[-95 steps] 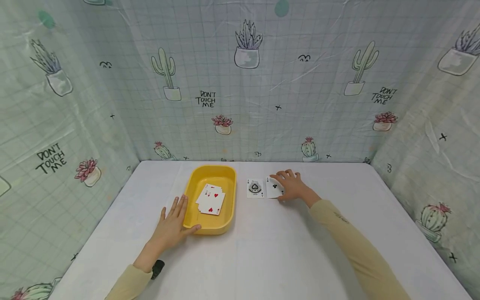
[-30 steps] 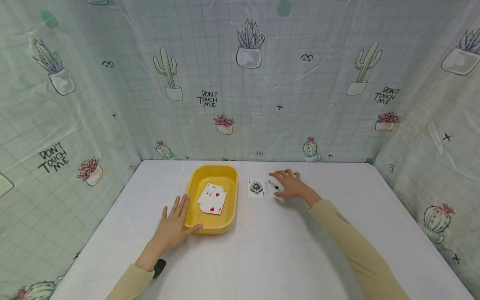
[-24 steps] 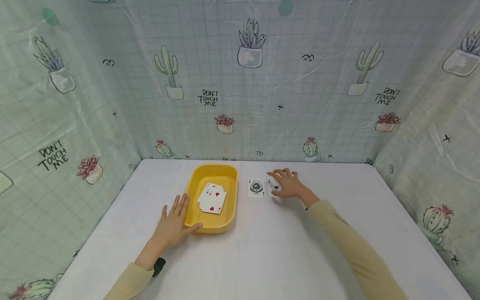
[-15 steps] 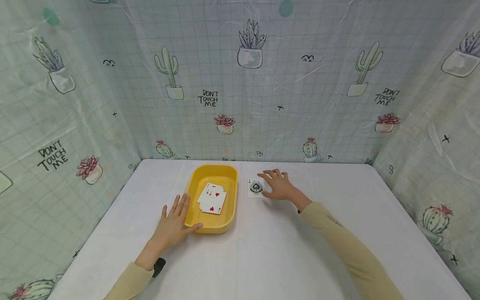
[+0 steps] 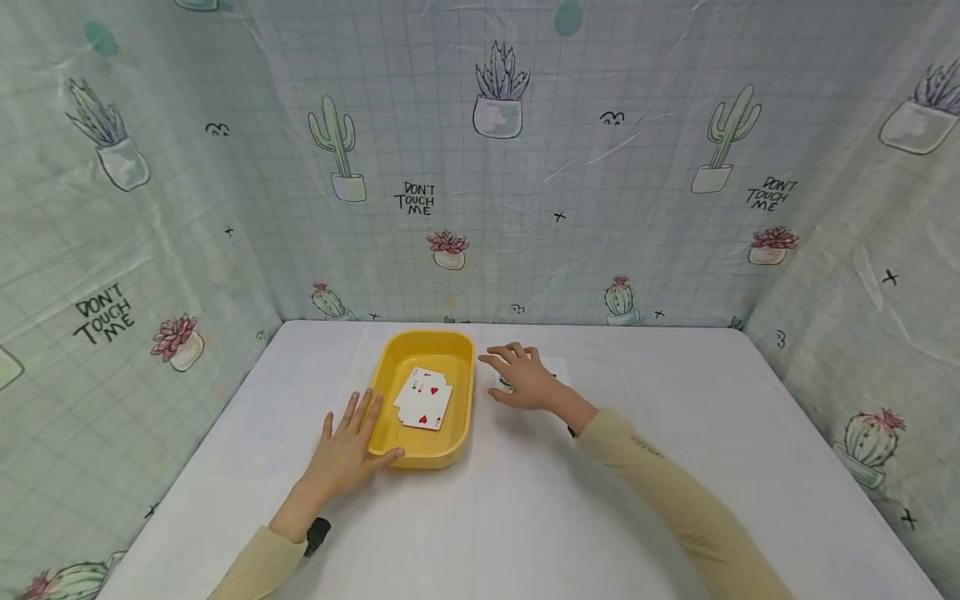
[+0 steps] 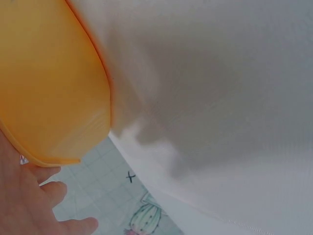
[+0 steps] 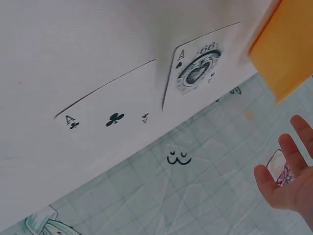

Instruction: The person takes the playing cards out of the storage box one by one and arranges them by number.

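Observation:
My left hand (image 5: 341, 457) rests with spread fingers on the near left rim of a yellow tray (image 5: 427, 460). Inside the tray lies a loose pile of playing cards (image 5: 426, 402), a heart card on top. My right hand (image 5: 528, 383) hovers just right of the tray, fingers spread and slightly bent, holding nothing. Beneath it, mostly hidden in the head view, two cards lie face up side by side. The right wrist view shows them as the ace of spades (image 7: 199, 68), nearer the tray, and the ace of clubs (image 7: 115, 119).
The white table (image 5: 480, 533) reaches back to a patterned curtain (image 5: 420, 100), which also hangs along both sides. A dark band (image 5: 317, 535) shows at the left wrist.
My right hand has moved left, from over the ace of clubs to over the ace of spades near the tray. The left hand and the tray stay in place.

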The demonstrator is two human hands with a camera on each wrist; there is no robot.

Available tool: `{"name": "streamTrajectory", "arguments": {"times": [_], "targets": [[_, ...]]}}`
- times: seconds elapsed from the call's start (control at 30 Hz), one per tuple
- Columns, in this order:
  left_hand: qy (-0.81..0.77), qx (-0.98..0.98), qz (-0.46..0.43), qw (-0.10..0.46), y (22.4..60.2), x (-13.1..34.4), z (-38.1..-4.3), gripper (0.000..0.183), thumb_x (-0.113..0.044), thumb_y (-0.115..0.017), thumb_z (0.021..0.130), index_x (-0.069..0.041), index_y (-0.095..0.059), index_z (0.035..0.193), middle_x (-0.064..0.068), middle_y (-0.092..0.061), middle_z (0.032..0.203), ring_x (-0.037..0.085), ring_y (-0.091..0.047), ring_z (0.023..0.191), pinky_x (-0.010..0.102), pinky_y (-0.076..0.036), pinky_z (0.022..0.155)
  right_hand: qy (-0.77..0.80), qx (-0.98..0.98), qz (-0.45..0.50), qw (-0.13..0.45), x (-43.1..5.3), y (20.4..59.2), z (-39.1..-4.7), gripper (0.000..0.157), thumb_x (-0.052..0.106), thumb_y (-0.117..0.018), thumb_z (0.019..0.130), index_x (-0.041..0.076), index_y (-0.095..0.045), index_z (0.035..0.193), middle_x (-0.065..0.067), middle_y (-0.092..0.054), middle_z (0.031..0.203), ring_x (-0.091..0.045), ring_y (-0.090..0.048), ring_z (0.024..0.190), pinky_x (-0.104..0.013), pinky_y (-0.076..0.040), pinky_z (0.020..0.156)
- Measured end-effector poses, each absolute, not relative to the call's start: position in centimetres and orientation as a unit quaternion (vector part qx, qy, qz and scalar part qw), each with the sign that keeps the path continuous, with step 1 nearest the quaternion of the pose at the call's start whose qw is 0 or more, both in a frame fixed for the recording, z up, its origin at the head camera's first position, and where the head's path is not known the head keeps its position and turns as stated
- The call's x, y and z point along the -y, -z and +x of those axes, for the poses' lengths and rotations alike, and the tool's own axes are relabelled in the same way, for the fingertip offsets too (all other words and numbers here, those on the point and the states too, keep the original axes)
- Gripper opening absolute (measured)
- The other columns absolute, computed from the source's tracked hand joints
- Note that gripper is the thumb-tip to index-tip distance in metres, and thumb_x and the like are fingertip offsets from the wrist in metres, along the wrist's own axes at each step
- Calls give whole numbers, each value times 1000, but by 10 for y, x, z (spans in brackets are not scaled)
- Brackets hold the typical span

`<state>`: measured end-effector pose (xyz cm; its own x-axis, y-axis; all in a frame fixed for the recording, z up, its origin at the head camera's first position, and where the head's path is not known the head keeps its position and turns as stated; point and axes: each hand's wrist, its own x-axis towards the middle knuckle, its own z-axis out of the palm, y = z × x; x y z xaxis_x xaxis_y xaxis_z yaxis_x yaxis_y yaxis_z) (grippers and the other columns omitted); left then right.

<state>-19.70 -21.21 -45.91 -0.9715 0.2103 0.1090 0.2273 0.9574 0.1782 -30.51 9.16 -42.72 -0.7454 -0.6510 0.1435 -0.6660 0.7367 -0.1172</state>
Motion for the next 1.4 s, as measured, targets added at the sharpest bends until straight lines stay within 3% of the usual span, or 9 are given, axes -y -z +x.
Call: {"name": "streamTrajectory", "arguments": {"times": [0.5, 0.83, 1.4], "targets": [[95, 988, -113, 49, 459, 212, -195, 95, -68, -47, 75, -8, -17, 143, 14, -14, 150, 36, -11, 137, 64, -12, 103, -57, 923, 379, 39, -55, 420, -293, 55, 42, -48, 88, 21, -33, 136, -4, -37, 138, -24, -32, 124, -52, -28, 97], [100, 988, -112, 46, 458, 212, -195, 97, -69, -46, 75, -7, -17, 143, 14, -14, 150, 37, -11, 137, 65, -10, 102, -43, 924, 379, 21, -29, 423, -289, 58, 41, -53, 84, 20, -37, 135, -3, -41, 136, -25, -31, 124, -55, -21, 101], [100, 987, -117, 49, 457, 212, -194, 96, -68, -46, 76, -7, -15, 143, 14, -13, 150, 36, -10, 137, 64, -11, 103, 10, 930, 368, 0, -2, 439, -293, 61, 53, -53, 80, 24, -41, 132, -2, -43, 134, -22, -32, 124, -54, -20, 106]]}}
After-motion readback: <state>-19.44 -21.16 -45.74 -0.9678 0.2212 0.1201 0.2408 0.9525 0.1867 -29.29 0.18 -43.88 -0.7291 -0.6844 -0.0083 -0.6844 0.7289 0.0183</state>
